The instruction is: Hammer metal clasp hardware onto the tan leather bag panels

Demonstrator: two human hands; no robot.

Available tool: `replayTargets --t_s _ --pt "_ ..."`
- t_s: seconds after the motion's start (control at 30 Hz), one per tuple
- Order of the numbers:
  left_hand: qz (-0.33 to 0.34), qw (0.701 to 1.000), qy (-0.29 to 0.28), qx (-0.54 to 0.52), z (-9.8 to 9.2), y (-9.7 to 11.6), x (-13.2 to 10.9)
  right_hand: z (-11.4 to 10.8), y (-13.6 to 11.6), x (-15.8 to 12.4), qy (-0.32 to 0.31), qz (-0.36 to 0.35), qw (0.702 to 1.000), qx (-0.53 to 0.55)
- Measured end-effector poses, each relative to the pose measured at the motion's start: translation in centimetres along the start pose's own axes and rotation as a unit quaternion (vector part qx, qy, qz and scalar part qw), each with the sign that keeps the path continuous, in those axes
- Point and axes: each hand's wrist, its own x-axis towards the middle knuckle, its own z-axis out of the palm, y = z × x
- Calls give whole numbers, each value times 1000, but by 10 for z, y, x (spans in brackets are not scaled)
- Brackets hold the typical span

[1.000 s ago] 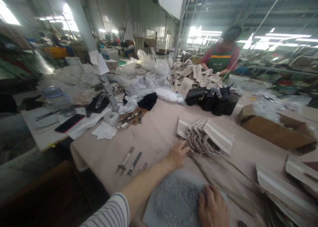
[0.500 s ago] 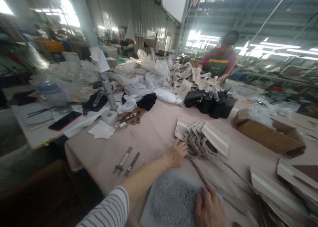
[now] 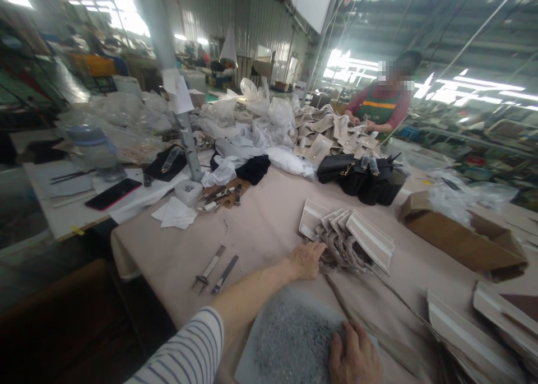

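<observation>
My left hand (image 3: 308,260) reaches forward to a fanned stack of beige bag panels (image 3: 370,235). Its fingers are bent together at the stack's near left edge, by the plastic-wrapped loops (image 3: 342,253); what they pinch is hidden. Under my right hand (image 3: 356,353) lies a grey speckled slab (image 3: 290,336). The right thumb is apart from the fingers, which rest curved over the slab's right side, holding nothing.
A divider-like metal tool (image 3: 209,268) and a flat metal strip (image 3: 225,273) lie at left. Beyond are black bags (image 3: 361,176), a cardboard box (image 3: 458,235) and a metal post (image 3: 189,143). More beige panels (image 3: 471,336) lie at right. A co-worker (image 3: 384,103) stands across the table.
My left hand's fingers have drawn together at the stack's edge. My right hand stays on the slab. The view has shifted slightly, and the co-worker's hands have come closer together.
</observation>
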Motion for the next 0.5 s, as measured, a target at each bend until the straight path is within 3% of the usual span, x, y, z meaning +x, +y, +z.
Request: replayTargets --t_s 0.23,0.5 --pt "11 1000 3 20 0 3 10 1 -4 0 24 5 1000 -14" --pt "218 966 47 131 3 -3 13 0 -7 -2 6 30 999 -15"
